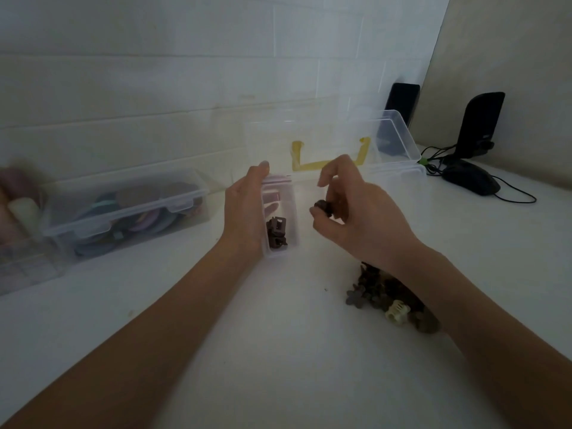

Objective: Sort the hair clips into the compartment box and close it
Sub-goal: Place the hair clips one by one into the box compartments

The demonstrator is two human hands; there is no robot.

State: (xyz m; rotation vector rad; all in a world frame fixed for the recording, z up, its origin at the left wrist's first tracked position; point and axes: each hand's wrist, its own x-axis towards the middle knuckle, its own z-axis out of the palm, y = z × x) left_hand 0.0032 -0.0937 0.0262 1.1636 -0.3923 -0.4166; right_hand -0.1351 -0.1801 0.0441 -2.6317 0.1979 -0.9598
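The right hand (356, 212) is pinching a brown clip (323, 207) in its fingers just right of the narrow compartment (280, 218), which the left hand (244, 212) is steadying with fingers curled round its far side, long axis running away from the person

Open tabletop (278, 351) between forearms; clip pile (387, 292) blocks right.
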